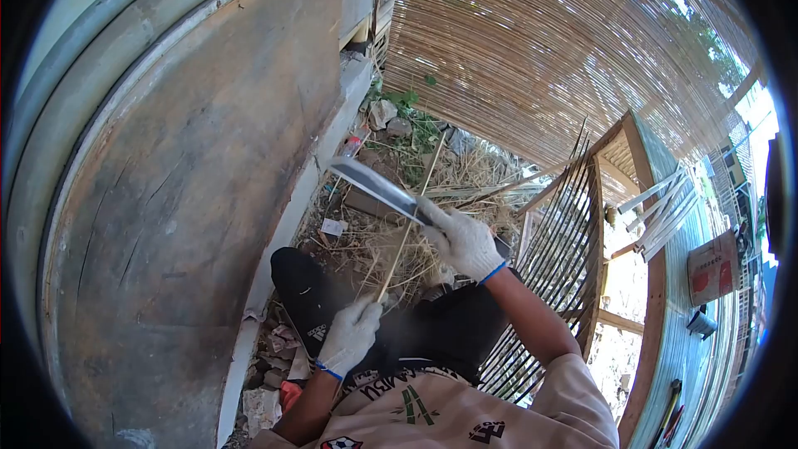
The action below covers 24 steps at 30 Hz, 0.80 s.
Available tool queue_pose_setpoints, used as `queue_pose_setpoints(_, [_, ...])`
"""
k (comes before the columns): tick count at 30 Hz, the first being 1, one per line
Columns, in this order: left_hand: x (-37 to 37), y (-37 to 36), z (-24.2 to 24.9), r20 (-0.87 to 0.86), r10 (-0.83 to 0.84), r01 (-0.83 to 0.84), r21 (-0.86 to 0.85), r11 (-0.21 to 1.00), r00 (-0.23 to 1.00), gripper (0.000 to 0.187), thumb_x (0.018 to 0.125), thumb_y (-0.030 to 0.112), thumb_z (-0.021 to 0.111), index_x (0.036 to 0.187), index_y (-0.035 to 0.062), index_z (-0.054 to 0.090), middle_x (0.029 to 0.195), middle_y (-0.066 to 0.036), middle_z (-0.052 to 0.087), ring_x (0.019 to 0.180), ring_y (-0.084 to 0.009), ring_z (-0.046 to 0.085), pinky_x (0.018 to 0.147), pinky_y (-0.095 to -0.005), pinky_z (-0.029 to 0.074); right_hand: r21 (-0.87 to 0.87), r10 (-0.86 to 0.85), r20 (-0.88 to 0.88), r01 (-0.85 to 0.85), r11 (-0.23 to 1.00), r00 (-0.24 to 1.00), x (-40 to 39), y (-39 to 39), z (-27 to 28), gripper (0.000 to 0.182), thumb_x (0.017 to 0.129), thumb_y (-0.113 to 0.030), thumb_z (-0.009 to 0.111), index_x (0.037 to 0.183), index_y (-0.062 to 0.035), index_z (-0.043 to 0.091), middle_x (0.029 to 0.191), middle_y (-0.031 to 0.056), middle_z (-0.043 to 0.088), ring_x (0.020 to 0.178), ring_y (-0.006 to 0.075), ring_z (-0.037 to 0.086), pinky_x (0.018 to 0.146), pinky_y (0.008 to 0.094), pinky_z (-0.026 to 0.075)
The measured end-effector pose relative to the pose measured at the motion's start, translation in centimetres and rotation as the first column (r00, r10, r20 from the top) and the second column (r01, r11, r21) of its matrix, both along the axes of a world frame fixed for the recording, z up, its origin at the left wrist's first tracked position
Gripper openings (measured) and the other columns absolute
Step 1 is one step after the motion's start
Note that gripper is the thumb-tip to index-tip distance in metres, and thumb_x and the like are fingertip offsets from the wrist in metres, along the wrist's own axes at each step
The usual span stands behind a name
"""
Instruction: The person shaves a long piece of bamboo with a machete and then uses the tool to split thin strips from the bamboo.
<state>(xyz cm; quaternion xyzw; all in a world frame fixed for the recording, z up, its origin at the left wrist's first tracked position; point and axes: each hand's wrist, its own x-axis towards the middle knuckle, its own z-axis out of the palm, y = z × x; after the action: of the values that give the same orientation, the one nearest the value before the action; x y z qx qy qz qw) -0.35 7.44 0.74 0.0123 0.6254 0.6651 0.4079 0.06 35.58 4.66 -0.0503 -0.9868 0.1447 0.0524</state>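
My left hand (351,337), in a white knit glove with a blue cuff, is closed round the lower end of a thin bamboo strip (397,259). The strip slants up and away from it, past the knife, over the littered ground. My right hand (462,239), gloved alike, is wrapped round the handle of a broad-bladed knife (371,184). Its blade points up and to the left, crossing the strip just beyond my right hand. Whether the edge bites into the strip cannot be made out. Both hands are above my dark trousers.
A large worn board (191,199) stands at the left. Straw and shavings (490,170) cover the ground ahead, with stones (382,114) near the wall. A slatted bamboo frame (553,258) is at the right, beside a bench bearing a red-and-white box (713,269).
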Motion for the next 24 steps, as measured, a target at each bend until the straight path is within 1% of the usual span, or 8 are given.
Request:
queue_pose_setpoints(1, [1.1, -1.2, -0.5, 0.005, -0.06, 0.06, -0.036, 0.998, 0.998, 0.027, 0.11, 0.015, 0.056, 0.13, 0.003, 0.068, 0.073, 0.011, 0.045, 0.055, 0.0014, 0.039, 0.047, -0.0196, 0.032, -0.061, -0.149, -0.052, 0.146, 0.987, 0.987, -0.6, 2.6, -0.7, 0.056, 0.105, -0.04, 0.059, 0.158, -0.0259, 0.048, 0.102, 0.0183, 0.07, 0.085, 0.0397, 0.072, 0.071, 0.0521, 0.057])
queue_pose_setpoints(4, [2.5, -2.4, -0.2, 0.035, -0.103, 0.105, -0.066, 0.992, 0.994, 0.034, 0.109, 0.018, 0.057, 0.138, 0.0023, 0.067, 0.076, 0.009, 0.049, 0.058, -0.0003, 0.042, 0.051, -0.021, 0.035, -0.002, -0.149, -0.13, 0.15, 0.989, 0.98, -0.3, 5.7, 0.1, 0.053, 0.106, -0.036, 0.058, 0.157, -0.0253, 0.049, 0.098, 0.0183, 0.069, 0.087, 0.0411, 0.072, 0.074, 0.054, 0.056])
queue_pose_setpoints(9, [3.3, -4.5, -0.9, -0.006, -0.171, 0.169, -0.129, 0.977, 0.985, 0.037, 0.108, 0.021, 0.059, 0.138, 0.0014, 0.068, 0.083, 0.005, 0.058, 0.07, -0.0047, 0.053, 0.062, -0.0247, 0.046, 0.127, -0.177, 0.059, 0.169, 0.977, 0.982, -1.2, 8.0, 1.7, 0.053, 0.107, -0.037, 0.058, 0.157, -0.0236, 0.05, 0.102, 0.022, 0.072, 0.094, 0.0419, 0.073, 0.08, 0.052, 0.057])
queue_pose_setpoints(10, [3.8, -5.5, -0.6, 0.008, -0.163, 0.163, -0.088, 0.983, 0.987, 0.035, 0.109, 0.014, 0.057, 0.141, 0.0013, 0.065, 0.079, 0.009, 0.048, 0.061, 0.0001, 0.041, 0.052, -0.0194, 0.033, 0.081, -0.289, -0.005, 0.289, 0.954, 0.957, -1.7, 10.3, 0.5, 0.052, 0.107, -0.037, 0.057, 0.156, -0.021, 0.052, 0.105, 0.0238, 0.073, 0.097, 0.0433, 0.073, 0.081, 0.0514, 0.057])
queue_pose_setpoints(14, [3.7, -8.6, -1.0, 0.071, -0.046, 0.063, -0.262, 0.963, 0.996, 0.032, 0.108, 0.016, 0.059, 0.136, 0.0031, 0.066, 0.076, 0.007, 0.052, 0.061, -0.0023, 0.045, 0.052, -0.0223, 0.037, -0.16, -0.476, -0.205, 0.451, 0.878, 0.855, -1.7, 12.8, -2.3, 0.051, 0.105, -0.033, 0.059, 0.153, -0.016, 0.053, 0.095, 0.0261, 0.073, 0.09, 0.0458, 0.072, 0.078, 0.0541, 0.056])
queue_pose_setpoints(18, [0.7, -5.5, -2.2, -0.295, -0.088, -0.032, -0.379, 0.925, 0.951, 0.038, 0.106, 0.016, 0.061, 0.142, 0.0024, 0.061, 0.074, 0.001, 0.059, 0.062, -0.0083, 0.054, 0.057, -0.0282, 0.046, -0.303, -0.33, -0.143, 0.276, 0.912, 0.933, 0.6, 6.0, -3.3, 0.048, 0.096, -0.023, 0.069, 0.142, -0.012, 0.061, 0.098, 0.025, 0.074, 0.093, 0.0457, 0.072, 0.08, 0.053, 0.056])
queue_pose_setpoints(20, [-0.3, -3.4, -1.8, -0.471, -0.091, -0.141, -0.434, 0.89, 0.877, 0.042, 0.104, 0.025, 0.063, 0.139, 0.0021, 0.059, 0.08, -0.014, 0.073, 0.072, -0.026, 0.073, 0.068, -0.0413, 0.056, -0.296, -0.236, -0.102, 0.197, 0.935, 0.966, 1.4, 3.0, -4.4, 0.043, 0.091, -0.018, 0.07, 0.133, -0.0112, 0.065, 0.096, 0.0235, 0.073, 0.092, 0.045, 0.071, 0.079, 0.0529, 0.056])
queue_pose_setpoints(24, [-1.6, -1.1, -1.0, -0.459, -0.093, -0.114, -0.403, 0.908, 0.883, 0.033, 0.105, 0.028, 0.062, 0.125, 0.0014, 0.061, 0.081, -0.014, 0.075, 0.077, -0.0299, 0.075, 0.072, -0.0443, 0.057, -0.323, -0.061, -0.009, 0.055, 0.945, 0.998, 2.3, -1.8, -5.0, 0.03, 0.089, -0.017, 0.07, 0.118, -0.0084, 0.067, 0.093, 0.0212, 0.071, 0.09, 0.0428, 0.07, 0.079, 0.0527, 0.055])
